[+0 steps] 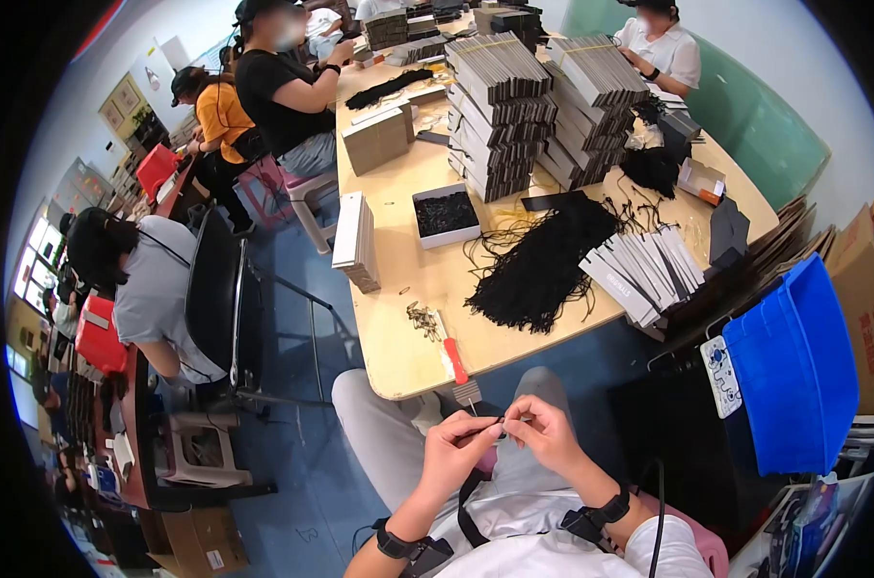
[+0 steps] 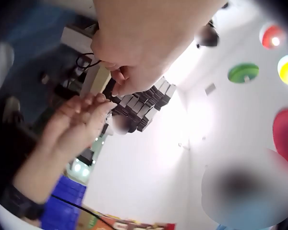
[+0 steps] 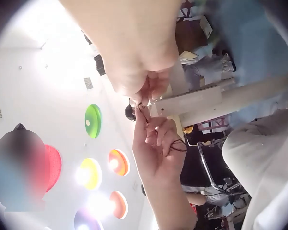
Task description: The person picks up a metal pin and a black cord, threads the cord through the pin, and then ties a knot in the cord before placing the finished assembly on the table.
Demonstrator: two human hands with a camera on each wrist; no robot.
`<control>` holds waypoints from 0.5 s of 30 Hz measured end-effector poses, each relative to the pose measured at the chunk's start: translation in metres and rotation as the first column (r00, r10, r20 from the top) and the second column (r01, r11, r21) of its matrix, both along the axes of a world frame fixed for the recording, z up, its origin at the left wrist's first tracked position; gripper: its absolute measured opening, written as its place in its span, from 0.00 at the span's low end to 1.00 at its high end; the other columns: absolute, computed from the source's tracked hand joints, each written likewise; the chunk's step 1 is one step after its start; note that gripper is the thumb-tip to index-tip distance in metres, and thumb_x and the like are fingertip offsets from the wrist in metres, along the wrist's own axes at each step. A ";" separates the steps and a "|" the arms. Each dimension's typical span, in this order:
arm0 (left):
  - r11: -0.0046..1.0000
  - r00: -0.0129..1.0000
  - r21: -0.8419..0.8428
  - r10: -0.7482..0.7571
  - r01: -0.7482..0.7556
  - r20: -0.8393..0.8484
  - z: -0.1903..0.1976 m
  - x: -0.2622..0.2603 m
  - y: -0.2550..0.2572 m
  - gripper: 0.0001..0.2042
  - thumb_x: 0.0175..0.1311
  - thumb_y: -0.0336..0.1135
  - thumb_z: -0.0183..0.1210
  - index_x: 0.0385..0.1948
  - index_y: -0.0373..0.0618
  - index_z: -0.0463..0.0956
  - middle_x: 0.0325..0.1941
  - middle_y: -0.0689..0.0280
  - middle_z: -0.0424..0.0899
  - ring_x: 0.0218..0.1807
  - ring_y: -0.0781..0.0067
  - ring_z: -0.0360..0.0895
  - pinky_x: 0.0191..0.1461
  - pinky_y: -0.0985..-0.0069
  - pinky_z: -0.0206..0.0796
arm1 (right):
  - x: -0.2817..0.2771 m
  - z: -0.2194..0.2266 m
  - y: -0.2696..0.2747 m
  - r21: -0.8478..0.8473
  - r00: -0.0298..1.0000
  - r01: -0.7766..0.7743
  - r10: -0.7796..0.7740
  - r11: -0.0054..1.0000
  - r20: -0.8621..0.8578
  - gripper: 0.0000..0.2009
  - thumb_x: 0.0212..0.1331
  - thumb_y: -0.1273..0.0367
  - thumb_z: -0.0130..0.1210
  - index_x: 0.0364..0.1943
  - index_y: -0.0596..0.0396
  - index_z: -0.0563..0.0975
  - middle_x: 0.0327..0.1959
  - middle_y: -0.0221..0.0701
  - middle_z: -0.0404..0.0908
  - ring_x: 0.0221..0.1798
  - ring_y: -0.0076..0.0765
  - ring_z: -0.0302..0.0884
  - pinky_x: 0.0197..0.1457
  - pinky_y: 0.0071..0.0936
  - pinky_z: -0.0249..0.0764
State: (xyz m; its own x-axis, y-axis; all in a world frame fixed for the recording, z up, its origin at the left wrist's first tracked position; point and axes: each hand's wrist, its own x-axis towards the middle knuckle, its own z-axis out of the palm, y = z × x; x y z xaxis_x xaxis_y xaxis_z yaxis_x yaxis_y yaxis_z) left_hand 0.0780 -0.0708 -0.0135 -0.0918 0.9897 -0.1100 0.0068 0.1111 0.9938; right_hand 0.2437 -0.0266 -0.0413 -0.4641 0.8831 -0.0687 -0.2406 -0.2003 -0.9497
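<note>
Both hands meet in front of the lap, just off the table's near edge. My left hand [image 1: 453,451] pinches a thin black cord [image 3: 178,147], whose loop hangs by its palm in the right wrist view. My right hand [image 1: 547,438] has thumb and fingertips together right at the left fingertips, pinching the cord's small dark end [image 3: 142,105]. That end is mostly hidden between the fingers. A red-handled tool [image 1: 453,358] lies at the table edge ahead of the hands, beside a little heap of brass-coloured metal pieces [image 1: 422,321].
A pile of black cords [image 1: 543,270] covers the table's middle, next to fanned grey cards [image 1: 639,275]. A white box of small black pieces [image 1: 447,217] stands behind. Tall card stacks [image 1: 500,116] rise farther back. A blue bin [image 1: 794,371] is at right. Other people sit around.
</note>
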 end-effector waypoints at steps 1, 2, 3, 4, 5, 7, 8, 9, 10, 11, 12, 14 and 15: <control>0.999 0.998 -0.038 0.017 -0.015 0.053 0.004 0.002 -0.001 0.06 0.57 0.26 0.64 0.34 0.35 0.82 0.24 0.75 0.70 0.26 0.90 0.65 0.27 0.87 0.54 | 0.001 0.003 0.000 0.011 0.999 -0.029 0.028 1.000 0.027 0.05 0.61 0.71 0.57 0.35 0.57 0.73 0.29 0.23 0.74 0.28 0.15 0.70 0.28 0.14 0.67; 0.999 0.998 -0.040 0.021 -0.019 0.054 0.005 0.002 -0.002 0.06 0.57 0.26 0.64 0.34 0.35 0.82 0.24 0.75 0.70 0.26 0.90 0.65 0.27 0.87 0.54 | 0.003 0.005 0.000 0.009 0.999 -0.033 0.032 0.999 0.028 0.05 0.61 0.71 0.57 0.35 0.57 0.73 0.29 0.23 0.74 0.28 0.15 0.70 0.28 0.14 0.67; 0.999 0.997 -0.050 -0.001 0.004 0.073 0.005 0.001 -0.003 0.05 0.57 0.26 0.64 0.34 0.35 0.82 0.24 0.74 0.71 0.26 0.89 0.65 0.27 0.87 0.54 | 0.004 0.006 0.001 -0.027 0.997 -0.072 0.072 0.997 0.000 0.06 0.61 0.70 0.57 0.35 0.57 0.73 0.29 0.23 0.74 0.28 0.15 0.70 0.28 0.14 0.66; 0.998 0.995 -0.060 -0.023 0.028 0.093 0.005 0.000 -0.004 0.05 0.57 0.26 0.63 0.33 0.35 0.82 0.24 0.74 0.71 0.26 0.89 0.65 0.28 0.87 0.55 | 0.005 0.007 0.002 -0.061 0.993 -0.112 0.110 0.992 -0.031 0.06 0.62 0.70 0.57 0.36 0.56 0.73 0.28 0.24 0.75 0.27 0.15 0.71 0.27 0.14 0.66; 0.998 0.995 -0.060 -0.020 0.026 0.093 0.004 -0.001 -0.005 0.05 0.57 0.26 0.63 0.33 0.35 0.82 0.24 0.74 0.71 0.26 0.89 0.65 0.28 0.87 0.55 | 0.006 0.007 0.002 -0.062 0.993 -0.114 0.113 0.992 -0.030 0.06 0.62 0.70 0.57 0.36 0.56 0.73 0.28 0.24 0.75 0.27 0.15 0.71 0.27 0.14 0.66; 0.993 0.985 -0.052 -0.100 0.108 0.142 0.001 -0.003 -0.006 0.07 0.59 0.30 0.62 0.34 0.35 0.80 0.26 0.74 0.73 0.27 0.90 0.67 0.29 0.89 0.58 | 0.009 0.007 0.004 -0.141 0.975 -0.212 0.199 0.967 -0.100 0.06 0.63 0.69 0.55 0.37 0.56 0.72 0.26 0.24 0.75 0.25 0.16 0.71 0.27 0.15 0.66; 0.993 0.985 -0.051 -0.097 0.105 0.144 0.001 -0.005 -0.006 0.07 0.59 0.30 0.62 0.34 0.35 0.80 0.26 0.74 0.73 0.27 0.90 0.67 0.29 0.89 0.58 | 0.009 0.009 0.004 -0.141 0.974 -0.215 0.202 0.967 -0.098 0.06 0.63 0.69 0.55 0.37 0.56 0.72 0.26 0.24 0.75 0.25 0.16 0.71 0.27 0.15 0.66; 0.978 0.955 -0.115 -0.140 0.175 0.260 0.000 -0.007 -0.007 0.06 0.60 0.30 0.61 0.35 0.37 0.79 0.26 0.75 0.72 0.27 0.90 0.67 0.29 0.89 0.58 | 0.010 0.013 0.004 -0.167 0.960 -0.269 0.250 0.948 -0.128 0.06 0.64 0.68 0.54 0.37 0.56 0.72 0.26 0.24 0.74 0.25 0.16 0.70 0.26 0.14 0.65; 0.953 0.911 -0.170 -0.172 0.251 0.375 0.000 -0.008 -0.008 0.06 0.61 0.30 0.60 0.36 0.38 0.78 0.26 0.77 0.72 0.27 0.90 0.66 0.28 0.89 0.58 | 0.010 0.016 0.003 -0.191 0.942 -0.324 0.296 0.927 -0.159 0.06 0.65 0.68 0.53 0.38 0.55 0.71 0.26 0.24 0.74 0.25 0.15 0.70 0.26 0.14 0.65; 0.954 0.911 -0.170 -0.169 0.247 0.376 0.001 -0.008 -0.009 0.06 0.61 0.30 0.60 0.36 0.38 0.78 0.26 0.77 0.72 0.27 0.90 0.66 0.28 0.89 0.58 | 0.009 0.017 0.003 -0.191 0.941 -0.327 0.300 0.925 -0.159 0.06 0.65 0.68 0.53 0.38 0.55 0.71 0.26 0.24 0.74 0.25 0.15 0.70 0.26 0.14 0.65; 0.944 0.874 -0.181 -0.168 0.276 0.456 0.002 -0.008 -0.009 0.06 0.61 0.30 0.59 0.35 0.38 0.77 0.27 0.74 0.74 0.25 0.89 0.66 0.28 0.88 0.57 | 0.008 0.018 0.002 -0.183 0.930 -0.357 0.331 0.916 -0.160 0.06 0.66 0.67 0.53 0.38 0.55 0.70 0.26 0.24 0.73 0.25 0.15 0.68 0.25 0.14 0.63; 0.935 0.832 -0.187 -0.163 0.303 0.531 0.003 -0.011 -0.010 0.06 0.61 0.31 0.58 0.35 0.38 0.76 0.29 0.72 0.77 0.24 0.87 0.65 0.27 0.88 0.56 | 0.008 0.022 0.001 -0.173 0.917 -0.390 0.364 0.904 -0.162 0.06 0.66 0.67 0.52 0.38 0.54 0.69 0.26 0.23 0.72 0.25 0.15 0.67 0.24 0.13 0.61; 0.915 0.771 -0.184 -0.180 0.359 0.611 0.004 -0.014 -0.010 0.06 0.61 0.31 0.58 0.35 0.39 0.76 0.28 0.75 0.74 0.23 0.90 0.61 0.25 0.89 0.52 | 0.007 0.024 0.001 -0.186 0.916 -0.394 0.368 0.900 -0.162 0.07 0.66 0.67 0.52 0.38 0.54 0.69 0.26 0.23 0.71 0.25 0.14 0.65 0.24 0.13 0.60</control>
